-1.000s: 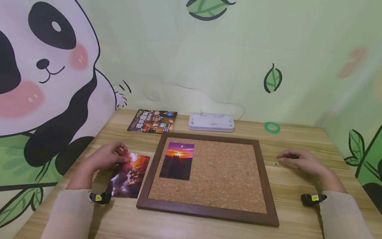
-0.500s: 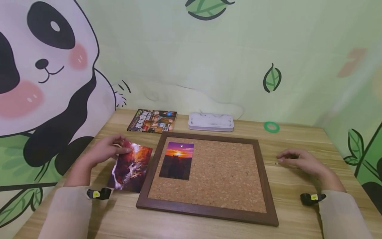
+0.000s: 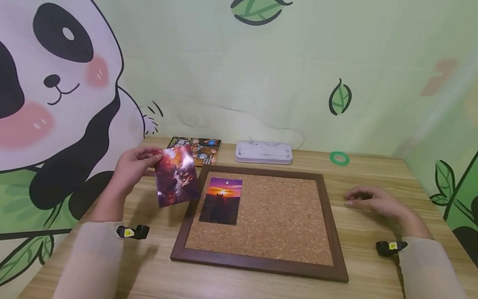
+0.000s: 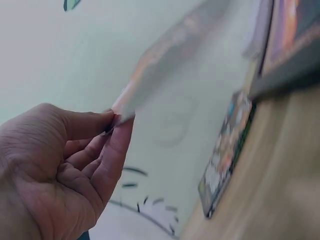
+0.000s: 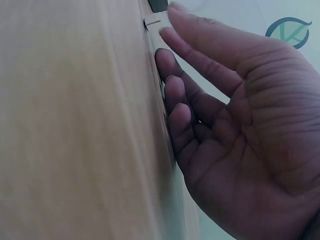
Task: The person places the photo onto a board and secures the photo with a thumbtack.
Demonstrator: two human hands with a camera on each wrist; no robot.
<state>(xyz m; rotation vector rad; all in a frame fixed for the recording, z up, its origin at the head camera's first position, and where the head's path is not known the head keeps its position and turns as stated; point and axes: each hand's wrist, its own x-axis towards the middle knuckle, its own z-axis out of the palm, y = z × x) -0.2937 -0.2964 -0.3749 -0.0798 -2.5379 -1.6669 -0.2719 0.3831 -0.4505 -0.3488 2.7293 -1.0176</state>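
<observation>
My left hand (image 3: pixel 136 166) pinches a glossy photo print (image 3: pixel 177 176) by its upper left corner, thumb on one face and fingers behind. The print, in reds and purples, hangs tilted above the table at the left of the brown-framed corkboard (image 3: pixel 276 220). On that board's upper left sits a sunset photo (image 3: pixel 221 201) with a silver thumbtack (image 3: pixel 227 182) near its top edge. My right hand (image 3: pixel 377 203) rests at the table right of the board, fingers loosely curled. Just ahead of its parted thumb and index fingertips is a small thumbtack (image 5: pixel 151 23), its thin pin showing.
Behind the board, a comic-style booklet (image 3: pixel 210 155) is partly covered by the raised print. A white tin case (image 3: pixel 263 152) and a green ring (image 3: pixel 339 158), like a tape roll, lie along the table's back. The wall stands close behind them.
My left hand has lifted the photo print off the table, raising it and swinging it towards the board's upper left corner. My right hand stays almost in place by the thumbtack.
</observation>
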